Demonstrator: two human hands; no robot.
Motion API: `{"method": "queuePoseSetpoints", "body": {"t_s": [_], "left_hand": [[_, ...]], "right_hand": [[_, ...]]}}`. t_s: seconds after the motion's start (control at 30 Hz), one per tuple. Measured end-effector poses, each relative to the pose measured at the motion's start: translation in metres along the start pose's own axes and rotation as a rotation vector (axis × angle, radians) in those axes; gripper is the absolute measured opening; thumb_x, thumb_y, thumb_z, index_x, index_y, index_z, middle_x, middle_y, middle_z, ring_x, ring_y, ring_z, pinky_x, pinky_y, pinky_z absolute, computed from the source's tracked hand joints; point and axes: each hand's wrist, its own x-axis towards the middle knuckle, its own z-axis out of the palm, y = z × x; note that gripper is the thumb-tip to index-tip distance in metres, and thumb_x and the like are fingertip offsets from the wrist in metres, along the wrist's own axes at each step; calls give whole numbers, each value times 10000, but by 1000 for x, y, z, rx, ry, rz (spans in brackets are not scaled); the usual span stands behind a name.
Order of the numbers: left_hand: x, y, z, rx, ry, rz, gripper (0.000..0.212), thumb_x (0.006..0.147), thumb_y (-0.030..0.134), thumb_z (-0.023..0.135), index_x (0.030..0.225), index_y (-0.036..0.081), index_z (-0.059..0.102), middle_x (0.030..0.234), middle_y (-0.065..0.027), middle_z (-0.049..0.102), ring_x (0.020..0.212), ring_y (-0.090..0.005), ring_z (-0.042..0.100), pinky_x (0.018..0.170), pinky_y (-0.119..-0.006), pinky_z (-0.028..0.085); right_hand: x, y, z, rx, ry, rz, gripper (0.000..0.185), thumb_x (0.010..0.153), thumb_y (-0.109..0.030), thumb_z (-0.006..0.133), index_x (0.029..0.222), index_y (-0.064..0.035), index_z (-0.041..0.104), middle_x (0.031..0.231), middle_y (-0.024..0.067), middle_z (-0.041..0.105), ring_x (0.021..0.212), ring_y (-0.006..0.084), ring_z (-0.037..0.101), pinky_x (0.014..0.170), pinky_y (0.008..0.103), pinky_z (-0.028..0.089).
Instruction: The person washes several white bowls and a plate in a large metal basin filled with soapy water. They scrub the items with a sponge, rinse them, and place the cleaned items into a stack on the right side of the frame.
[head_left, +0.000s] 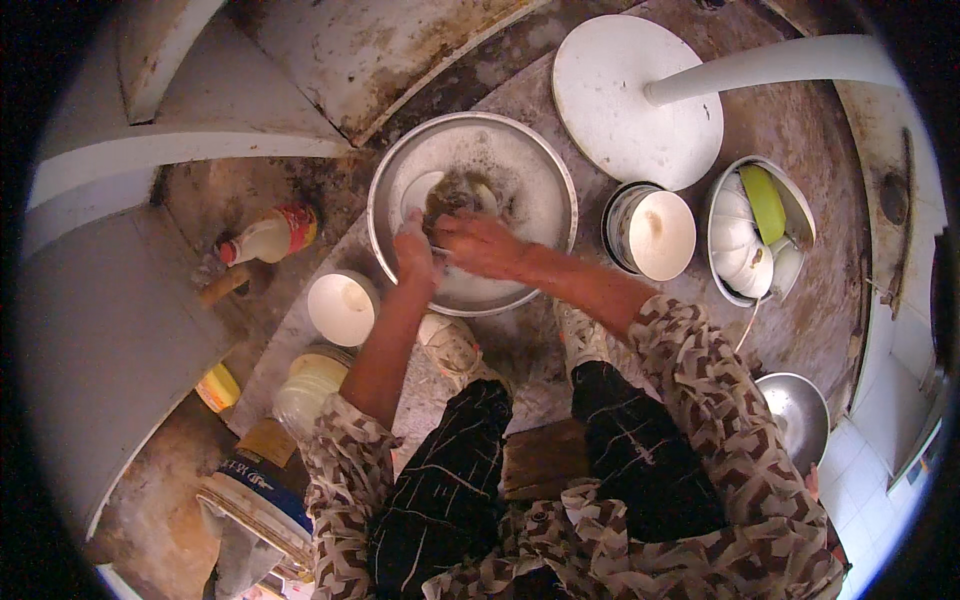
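Note:
Over a wide round metal basin (536, 161) on the floor, both of my hands work close together. My left hand (416, 251) grips the near edge of a pale round dish (420, 191), most likely a bowl, with its fingers at the rim. My right hand (476, 244) lies beside it with curled fingers, against a dark, blurred clump (457, 191) at the dish. Whether the right fingers hold the clump or only touch it, I cannot tell. Cloudy liquid covers part of the basin's bottom. The hands hide the dish's near side.
Right of the basin stand stacked bowls (660, 234), a container (799, 199) of white dishes with a green item (763, 204), and a metal bowl (799, 416). A round white board (622, 97) lies behind. At left are a white bowl (341, 309), a plastic bottle (270, 236) and a bucket (259, 480).

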Motion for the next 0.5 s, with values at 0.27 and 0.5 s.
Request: {"method": "queuePoseSetpoints", "body": {"t_s": [0.27, 0.5], "left_hand": [[20, 23, -30, 253, -55, -144, 520, 848, 336, 535, 1226, 12, 386, 1188, -129, 454, 1060, -305, 465, 838, -435, 448], [0, 16, -16, 260, 82, -36, 412, 887, 273, 464, 1229, 54, 399, 1206, -149, 447, 1039, -290, 481, 830, -405, 482]], "right_hand": [[-8, 35, -31, -481, -18, -315, 225, 677, -206, 583, 878, -110, 618, 1001, 45, 534, 955, 220, 485, 852, 385, 336], [8, -23, 6, 37, 29, 173, 226, 714, -117, 564, 939, -93, 555, 984, 149, 527, 961, 351, 515, 781, 443, 421]]}}
